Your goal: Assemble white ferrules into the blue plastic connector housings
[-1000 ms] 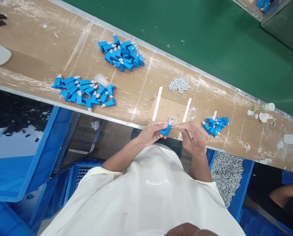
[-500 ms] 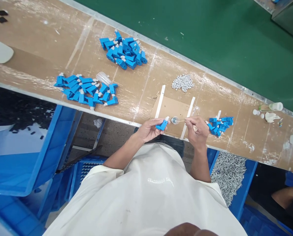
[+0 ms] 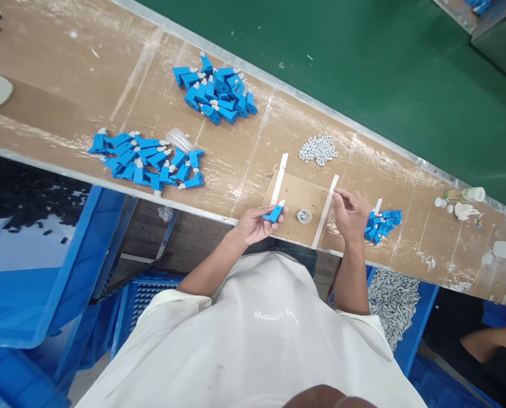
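Note:
My left hand (image 3: 256, 224) pinches a blue plastic piece (image 3: 273, 212) with a pale tip, held over the near edge of the bench. My right hand (image 3: 351, 215) is just right of the right white strip (image 3: 325, 211), thumb and fingers pressed together; what is between them, if anything, does not show. Between the hands, a small clear cup (image 3: 303, 216) with dark contents stands on a cardboard sheet (image 3: 302, 190). A small heap of blue pieces (image 3: 382, 225) lies beside my right hand.
Beyond the cardboard lies a pile of small grey bits (image 3: 318, 149). Two larger heaps of blue pieces (image 3: 219, 90) (image 3: 146, 158) are to the left. Below the bench stand a blue bin (image 3: 72, 272) and a crate of grey parts (image 3: 392, 306). Another person's arm (image 3: 490, 341) shows at right.
My right hand has moved up and right, away from the cup, and the thin stick it held in the cup no longer shows. My left hand still holds the blue piece, slightly further left.

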Demonstrator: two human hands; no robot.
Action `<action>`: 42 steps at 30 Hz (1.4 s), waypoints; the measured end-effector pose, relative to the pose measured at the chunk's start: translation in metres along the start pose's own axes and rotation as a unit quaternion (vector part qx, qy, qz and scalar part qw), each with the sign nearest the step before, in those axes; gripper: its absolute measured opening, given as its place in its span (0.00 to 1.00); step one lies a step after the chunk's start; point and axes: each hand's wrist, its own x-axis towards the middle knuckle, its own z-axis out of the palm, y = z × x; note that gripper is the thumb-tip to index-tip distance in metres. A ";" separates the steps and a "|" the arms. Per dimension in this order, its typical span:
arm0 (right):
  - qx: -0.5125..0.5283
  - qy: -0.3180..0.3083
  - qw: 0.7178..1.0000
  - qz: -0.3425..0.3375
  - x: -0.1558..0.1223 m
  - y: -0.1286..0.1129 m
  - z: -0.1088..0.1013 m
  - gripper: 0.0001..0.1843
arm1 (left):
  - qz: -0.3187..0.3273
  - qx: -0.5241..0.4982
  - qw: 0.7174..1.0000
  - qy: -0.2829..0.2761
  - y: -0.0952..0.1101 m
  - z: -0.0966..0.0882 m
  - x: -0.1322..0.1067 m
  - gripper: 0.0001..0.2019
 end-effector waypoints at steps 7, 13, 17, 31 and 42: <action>-0.028 -0.033 0.998 0.055 0.061 0.027 0.030 0.09 | 0.008 0.033 0.999 -0.040 -0.003 -0.004 0.005 0.08; -0.038 -0.054 0.998 0.002 0.075 0.018 0.050 0.08 | 0.021 0.045 0.994 -0.095 -0.008 -0.002 0.008 0.09; -0.075 -0.084 0.994 -0.004 0.078 0.008 0.060 0.10 | 0.015 0.062 0.992 -0.107 -0.008 -0.002 0.007 0.14; -0.197 -0.148 0.965 0.088 0.090 -0.023 0.076 0.09 | 0.038 0.063 0.991 -0.111 -0.012 -0.012 0.015 0.13; 0.382 -0.128 0.883 0.241 0.041 -0.049 0.018 0.18 | 0.098 0.046 0.991 -0.073 -0.011 -0.001 0.011 0.05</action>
